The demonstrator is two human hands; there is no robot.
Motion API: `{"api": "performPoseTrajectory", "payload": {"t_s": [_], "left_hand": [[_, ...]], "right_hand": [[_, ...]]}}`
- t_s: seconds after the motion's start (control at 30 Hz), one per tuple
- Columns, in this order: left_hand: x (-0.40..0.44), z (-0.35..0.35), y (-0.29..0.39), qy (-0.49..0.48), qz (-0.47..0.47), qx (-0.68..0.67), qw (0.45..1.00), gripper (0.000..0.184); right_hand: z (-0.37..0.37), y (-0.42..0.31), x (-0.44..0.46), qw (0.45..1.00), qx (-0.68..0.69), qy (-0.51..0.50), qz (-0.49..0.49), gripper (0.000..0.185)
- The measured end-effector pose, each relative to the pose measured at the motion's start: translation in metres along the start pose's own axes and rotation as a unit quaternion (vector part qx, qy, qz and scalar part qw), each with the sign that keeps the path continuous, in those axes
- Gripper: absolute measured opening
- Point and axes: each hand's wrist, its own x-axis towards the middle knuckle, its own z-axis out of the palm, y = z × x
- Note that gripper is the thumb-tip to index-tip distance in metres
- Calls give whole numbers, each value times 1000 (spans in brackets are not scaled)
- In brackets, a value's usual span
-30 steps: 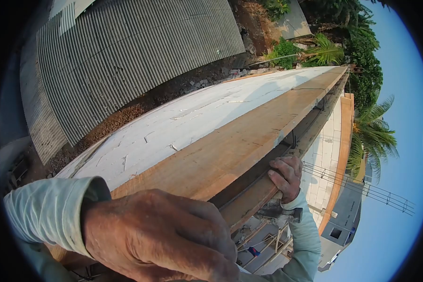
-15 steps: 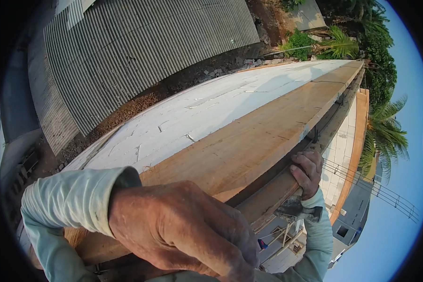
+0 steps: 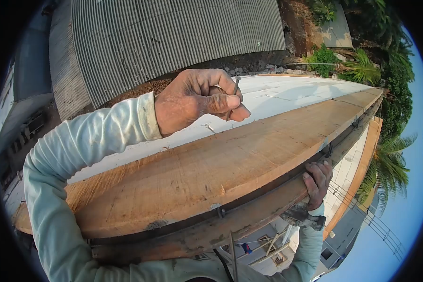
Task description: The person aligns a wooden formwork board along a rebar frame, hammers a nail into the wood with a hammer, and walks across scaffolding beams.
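My left hand [image 3: 199, 99] is raised over a wide wooden board, pinching a nail [image 3: 237, 85] between thumb and fingers. The nail's head sticks up above the fingers and its lower end shows beneath them. My right hand [image 3: 317, 182] is closed over the lower timber [image 3: 263, 207], fingers curled on its edge. A dark hammer head [image 3: 300, 215] juts out under that palm, beside the wrist; the handle is hidden. The wide board [image 3: 188, 178] runs from near my chest into the distance, with a narrow dark gap between it and the lower timber.
A white block wall [image 3: 286, 91] runs along the board's far side. Beyond it lies a corrugated roof [image 3: 174, 37] at a lower level. Metal ties [image 3: 221, 212] cross the gap. Thin rebar [image 3: 369, 221] sticks out at right. A thin rod [image 3: 233, 254] stands near my chest.
My left hand has moved up and away from close in front of me, out over the board, and the nail now shows. The right hand keeps its place on the timber. The view has shifted slightly.
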Motion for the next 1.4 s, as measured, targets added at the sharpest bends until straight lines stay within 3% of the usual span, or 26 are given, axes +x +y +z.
{"api": "performPoseTrajectory", "payload": {"t_s": [0.17,0.37,0.43,0.47,0.57,0.63,0.67,0.7,0.77,0.8,0.83,0.9,1.07,1.13,1.17,1.23,1.27,1.33,1.4], "left_hand": [[-15,1,-39,61,-97,-37,993,18],[-27,7,-47,53,-158,-20,986,22],[-29,7,-51,56,-148,-18,987,23],[-29,8,-50,56,-138,-15,989,24],[-28,9,-48,96,-167,-46,980,26],[-29,8,-53,85,-157,-38,983,28],[-30,7,-56,75,-148,-28,986,29],[-30,8,-57,75,-146,-27,986,29],[-32,8,-58,80,-139,-35,986,28],[-32,8,-59,80,-137,-35,987,28],[-31,7,-60,66,-130,-7,989,27],[-31,6,-63,52,-122,21,991,26],[-31,10,-61,75,-129,-18,989,21],[-31,10,-64,75,-125,-22,989,21],[-31,9,-65,75,-124,-27,989,21],[-31,8,-62,72,-132,-21,988,21],[-31,8,-61,69,-140,-15,988,22],[-31,7,-64,63,-131,-12,989,22],[-31,8,-61,58,-123,-9,991,22]], "right_hand": [[-4,-11,-5,999,0,-32,38,25],[6,-32,-33,995,1,46,84,29],[18,-58,-26,975,-8,173,142,40],[18,-65,-25,975,-9,173,140,40],[6,-73,-41,929,83,261,250,57],[-9,-62,-73,909,162,257,285,63],[-11,-73,-58,863,172,317,353,65],[-22,-77,-53,864,171,318,351,65],[-44,-81,-47,813,149,250,504,53],[-53,-77,-37,816,112,235,517,41],[-64,-74,-26,816,111,237,515,41],[-87,-74,-2,853,121,118,494,24],[-113,-72,71,846,186,81,493,31],[-115,-73,101,917,150,33,369,35],[-117,-70,114,917,150,34,367,35],[-118,-62,136,952,69,-104,278,37],[-114,-58,148,953,69,-105,278,37],[-102,-54,169,977,97,-68,180,37],[-88,-58,177,964,152,-32,215,39]]}}
